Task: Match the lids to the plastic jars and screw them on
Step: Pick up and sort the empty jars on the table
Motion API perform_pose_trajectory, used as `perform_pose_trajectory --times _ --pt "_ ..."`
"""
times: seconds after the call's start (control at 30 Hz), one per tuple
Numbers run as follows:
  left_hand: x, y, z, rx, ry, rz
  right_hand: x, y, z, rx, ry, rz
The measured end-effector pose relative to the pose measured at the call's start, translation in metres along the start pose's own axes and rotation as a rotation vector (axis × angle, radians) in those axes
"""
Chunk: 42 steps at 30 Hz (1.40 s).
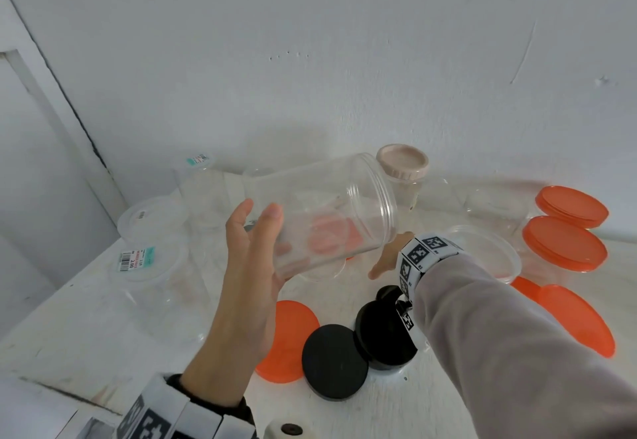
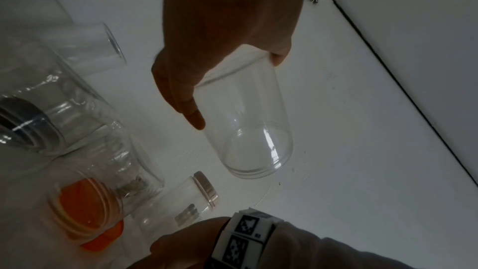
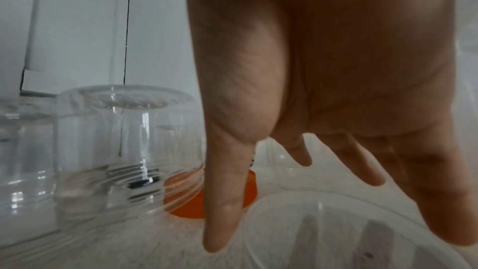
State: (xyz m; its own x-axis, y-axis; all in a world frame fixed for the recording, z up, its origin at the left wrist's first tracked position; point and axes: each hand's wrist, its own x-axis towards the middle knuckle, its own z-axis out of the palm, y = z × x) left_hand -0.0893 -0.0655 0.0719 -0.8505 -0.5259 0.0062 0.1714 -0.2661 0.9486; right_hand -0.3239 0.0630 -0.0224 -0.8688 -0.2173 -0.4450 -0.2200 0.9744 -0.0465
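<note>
My left hand (image 1: 265, 231) grips a clear lidless plastic jar (image 1: 327, 207) by its base and holds it tilted above the white table, mouth toward the right. In the left wrist view the left hand (image 2: 220, 58) wraps the jar (image 2: 250, 130) near its bottom. My right hand (image 1: 386, 259) reaches under the jar's mouth, low over the table. Its fingers are spread in the right wrist view and the right hand (image 3: 297, 171) holds nothing. A small orange lid (image 3: 186, 210) lies just behind the thumb (image 3: 222, 212).
Two black lids (image 1: 334, 362) and a large orange lid (image 1: 289, 342) lie near the front. Orange-lidded jars (image 1: 565, 243) stand at the right, and a beige-lidded jar (image 1: 401, 162) stands by the wall. Clear tubs (image 1: 148, 262) crowd the left; another tub (image 1: 482, 252) stands beside my right wrist.
</note>
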Motion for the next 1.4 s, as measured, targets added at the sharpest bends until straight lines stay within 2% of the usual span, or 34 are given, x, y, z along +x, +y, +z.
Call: perform_pose_trajectory --times 0.27,0.67,0.87,1.03,1.2,1.4 --pt "-0.006 -0.001 -0.003 0.016 -0.037 -0.036 -0.017 0.000 -0.001 -0.088 -0.029 0.010" --pt "-0.009 -0.006 -0.001 0.079 0.059 -0.093 -0.003 0.005 0.007 -0.075 0.018 -0.015" --pt "-0.006 -0.013 -0.002 0.199 0.104 -0.087 -0.022 0.001 -0.004 0.002 0.072 0.007" --pt "-0.009 -0.020 0.001 0.138 0.083 -0.102 -0.046 0.000 -0.017 -0.049 0.077 -0.018" --pt "-0.012 -0.022 0.007 0.108 0.069 -0.115 -0.077 0.001 -0.031 -0.094 0.081 -0.115" --pt "-0.020 -0.020 0.010 0.090 0.066 -0.122 -0.117 0.008 -0.032 -0.179 0.169 -0.311"
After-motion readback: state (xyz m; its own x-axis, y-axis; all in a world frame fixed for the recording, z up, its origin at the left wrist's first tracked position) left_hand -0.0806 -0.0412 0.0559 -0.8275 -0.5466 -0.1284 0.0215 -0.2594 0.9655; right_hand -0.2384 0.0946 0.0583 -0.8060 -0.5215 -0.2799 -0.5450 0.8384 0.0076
